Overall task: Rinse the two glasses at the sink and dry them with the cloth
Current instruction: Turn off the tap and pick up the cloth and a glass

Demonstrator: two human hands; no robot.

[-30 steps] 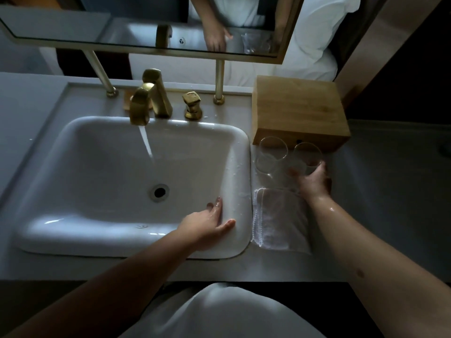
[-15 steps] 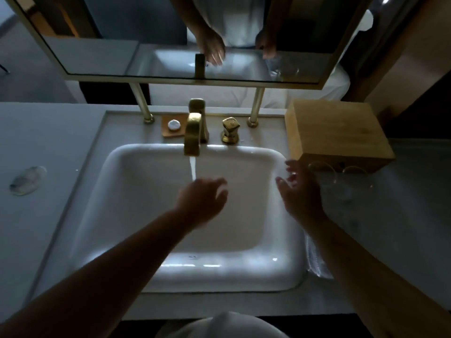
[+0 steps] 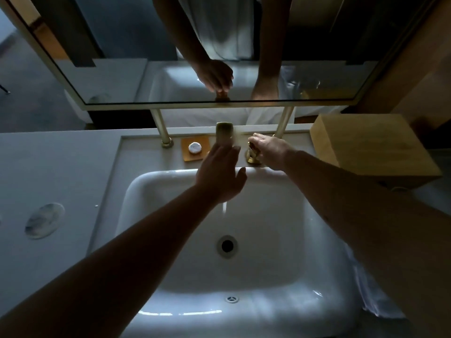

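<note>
Brass tap handle [image 3: 252, 152], one o'clock from the drain [image 3: 227, 245]: your right hand [image 3: 271, 151] pinches it with wet fingers and may slip; your left hand [image 3: 220, 176] hovers, fingers spread.

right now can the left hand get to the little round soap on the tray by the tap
Probably yes. The left hand hovers open by the spout, the soap lies uncovered on its tray just left of the fingers, nothing between.
</note>
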